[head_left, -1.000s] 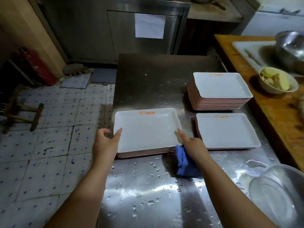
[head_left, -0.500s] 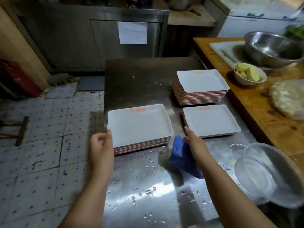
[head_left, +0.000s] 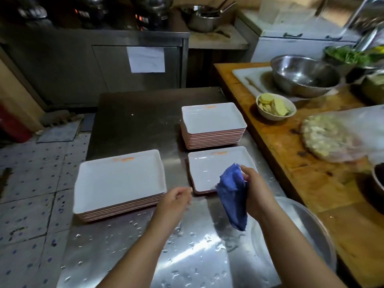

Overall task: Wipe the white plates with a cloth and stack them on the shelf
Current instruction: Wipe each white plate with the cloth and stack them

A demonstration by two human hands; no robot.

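A stack of several white rectangular plates (head_left: 119, 181) sits at the near left of the wet steel table (head_left: 145, 256). A taller stack of white plates (head_left: 212, 119) stands farther back. In front of it lies a low white plate (head_left: 207, 173). My right hand (head_left: 256, 191) grips a blue cloth (head_left: 233, 196), lifted over that plate's near right corner. My left hand (head_left: 174, 201) hovers loosely curled between the left stack and the low plate, holding nothing.
A wooden counter (head_left: 291, 146) on the right carries a small bowl of sliced food (head_left: 275, 107), a steel bowl (head_left: 304, 74) and a white cutting board. A big clear basin (head_left: 307, 231) sits at the near right. Tiled floor lies left of the table.
My left hand let go of the left stack and moved right. My right hand lifted the blue cloth off the table and raised it over the low plate.
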